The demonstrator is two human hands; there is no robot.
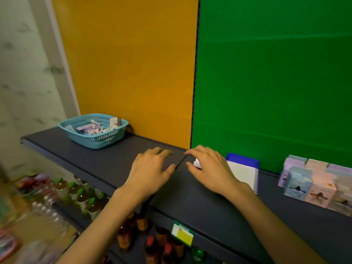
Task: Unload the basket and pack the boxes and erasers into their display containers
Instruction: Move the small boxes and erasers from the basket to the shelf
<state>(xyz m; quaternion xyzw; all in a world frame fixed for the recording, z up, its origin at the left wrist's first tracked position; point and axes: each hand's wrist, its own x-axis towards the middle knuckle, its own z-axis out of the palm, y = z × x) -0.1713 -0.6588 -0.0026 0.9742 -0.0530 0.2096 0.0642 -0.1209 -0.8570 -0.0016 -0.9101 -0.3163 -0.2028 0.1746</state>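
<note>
A teal plastic basket [95,139] stands at the far left of the dark shelf [106,164], with several small boxes and erasers inside. My left hand [150,170] hovers over the shelf's middle, fingers spread and holding nothing. My right hand [211,168] is just to its right, with a small white item [197,163] showing under its fingers; the grip is blurred. Behind that hand stands a white display container with a blue rim [245,168]. Several pastel boxes [314,187] are lined up in a row at the right end of the shelf.
An orange panel [129,63] and a green panel [276,73] back the shelf. Lower shelves hold several bottles [82,197] with green and red caps. A green and yellow price tag [182,233] hangs on the shelf's front edge.
</note>
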